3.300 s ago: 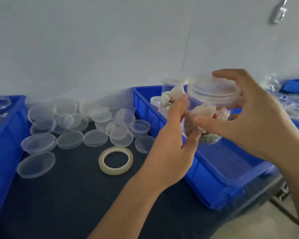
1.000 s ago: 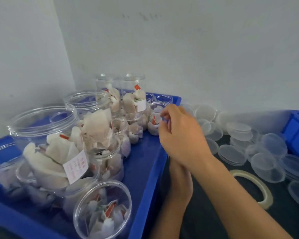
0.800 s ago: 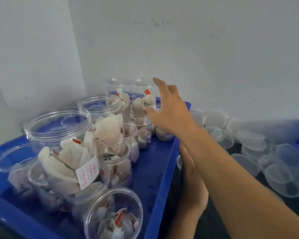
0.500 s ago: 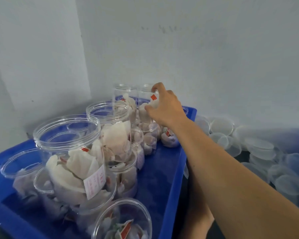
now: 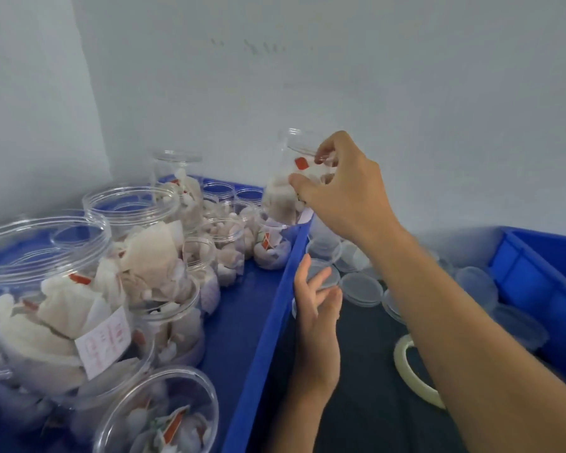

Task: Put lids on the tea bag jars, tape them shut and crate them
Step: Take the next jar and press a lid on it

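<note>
Aloft, jar (image 5: pixel 288 188) in right hand (image 5: pixel 340 194) (left hand (image 5: pixel 317 308) below)

Soft, even, cool daylight with faint shadows. The whole frame is slightly blurred, with wide-angle bulging at the edges; pale glints sit on the open jars (image 5: pixel 89 256) left of the fingers (image 5: pixel 324 150).

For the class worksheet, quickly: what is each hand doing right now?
Left hand: open, fingers relaxed over the lids, holding nothing.
Right hand: grips an unlidded tea bag jar, lifted above the crate.
</note>
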A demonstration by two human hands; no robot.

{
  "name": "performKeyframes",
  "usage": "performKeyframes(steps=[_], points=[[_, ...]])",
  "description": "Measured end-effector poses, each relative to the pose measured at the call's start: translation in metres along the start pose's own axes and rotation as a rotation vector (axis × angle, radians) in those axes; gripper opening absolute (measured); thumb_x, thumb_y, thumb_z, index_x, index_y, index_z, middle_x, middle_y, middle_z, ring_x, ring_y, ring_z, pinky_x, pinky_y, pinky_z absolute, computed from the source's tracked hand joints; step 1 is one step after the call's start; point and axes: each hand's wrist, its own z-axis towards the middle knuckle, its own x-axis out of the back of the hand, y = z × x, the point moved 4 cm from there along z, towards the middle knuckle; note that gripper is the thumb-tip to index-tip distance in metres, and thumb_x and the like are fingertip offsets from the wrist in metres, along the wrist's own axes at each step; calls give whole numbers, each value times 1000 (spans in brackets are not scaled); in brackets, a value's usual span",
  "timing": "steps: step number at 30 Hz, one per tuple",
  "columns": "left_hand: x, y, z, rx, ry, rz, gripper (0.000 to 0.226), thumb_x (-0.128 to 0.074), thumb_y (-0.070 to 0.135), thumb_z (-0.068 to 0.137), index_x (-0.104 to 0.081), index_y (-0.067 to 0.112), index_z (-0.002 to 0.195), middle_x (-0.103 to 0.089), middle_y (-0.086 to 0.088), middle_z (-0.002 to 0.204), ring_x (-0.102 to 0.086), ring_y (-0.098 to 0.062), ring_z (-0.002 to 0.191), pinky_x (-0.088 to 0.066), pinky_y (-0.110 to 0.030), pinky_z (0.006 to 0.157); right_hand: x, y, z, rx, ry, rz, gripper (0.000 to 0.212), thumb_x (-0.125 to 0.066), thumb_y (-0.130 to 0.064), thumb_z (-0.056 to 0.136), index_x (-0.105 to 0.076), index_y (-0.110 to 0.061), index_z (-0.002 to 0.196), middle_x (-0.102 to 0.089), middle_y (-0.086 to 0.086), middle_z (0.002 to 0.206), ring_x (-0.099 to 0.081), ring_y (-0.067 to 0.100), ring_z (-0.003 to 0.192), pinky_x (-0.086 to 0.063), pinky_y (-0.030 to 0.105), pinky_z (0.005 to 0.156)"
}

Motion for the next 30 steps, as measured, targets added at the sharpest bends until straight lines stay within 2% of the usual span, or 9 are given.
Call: performKeyframes(steps=[4, 7, 10, 13, 17, 19, 21, 25, 30], points=[[-2, -10, 3, -62, -24, 65, 72, -64, 56, 89, -29, 55, 152, -49, 20, 154, -57, 0, 133, -50, -39, 110, 53, 32, -46, -112, 37, -65, 36, -82, -40, 85, -54, -33, 106, -64, -12, 103, -69, 15, 92, -60, 42, 81], [-3, -15, -2, -149, -57, 192, 100, -81, 59, 76, -22, 53, 156, -38, 25, 159, -47, 6, 139, -50, -34, 110, 74, 59, -91, -204, -21, -120, 35, -84, -41, 81, -53, -40, 97, -69, -10, 99, -72, 8, 83, -64, 40, 73], [-11, -21, -8, -250, -130, 328, 112, -93, 49, 75, -21, 49, 161, -34, 43, 153, -37, 11, 146, -44, -14, 109, 78, 81, -130, -236, -94, -164, 34, -85, -40, 76, -56, -40, 94, -69, -12, 93, -71, 7, 80, -63, 37, 70], [-13, -28, -9, -251, -157, 359, 108, -89, 40, 75, -22, 59, 158, -42, 43, 145, -49, 13, 135, -46, -5, 98, 67, 95, -158, -214, -186, -150, 36, -83, -46, 73, -56, -41, 95, -68, -12, 90, -70, 9, 77, -62, 39, 66], [-11, -30, -9, -238, -160, 357, 99, -91, 26, 81, -30, 60, 152, -57, 24, 141, -56, 10, 130, -49, -6, 93, 58, 111, -177, -216, -208, 3, 42, -70, -56, 87, -54, -51, 125, -71, -18, 114, -72, 5, 101, -61, 33, 81], [-12, -27, -10, -270, -123, 361, 94, -93, 35, 77, -35, 58, 147, -60, 31, 135, -57, 13, 126, -47, -3, 91, 57, 121, -182, -257, -187, 135, 52, -62, -57, 93, -48, -54, 142, -67, -24, 130, -67, 2, 118, -55, 30, 93], [-13, -25, -11, -301, -104, 383, 93, -92, 49, 72, -34, 56, 145, -58, 33, 133, -58, 9, 126, -46, -5, 93, 59, 137, -187, -319, -104, 148, 51, -55, -55, 98, -45, -52, 148, -65, -25, 132, -63, 1, 124, -50, 30, 98], [-17, -29, -11, -340, -197, 462, 99, -89, 50, 71, -23, 60, 144, -51, 21, 139, -56, -2, 130, -47, -9, 97, 68, 171, -179, -349, -25, -289, 34, -61, -36, 102, -62, -32, 135, -63, -14, 131, -61, 8, 119, -51, 29, 96], [-18, -38, -9, -323, -238, 509, 113, -93, 48, 69, -14, 62, 148, -51, 21, 138, -56, 1, 127, -48, -9, 96, 64, 190, -154, -338, -204, -595, 41, -67, -32, 100, -64, -24, 140, -64, -3, 138, -60, 15, 118, -55, 36, 99]])
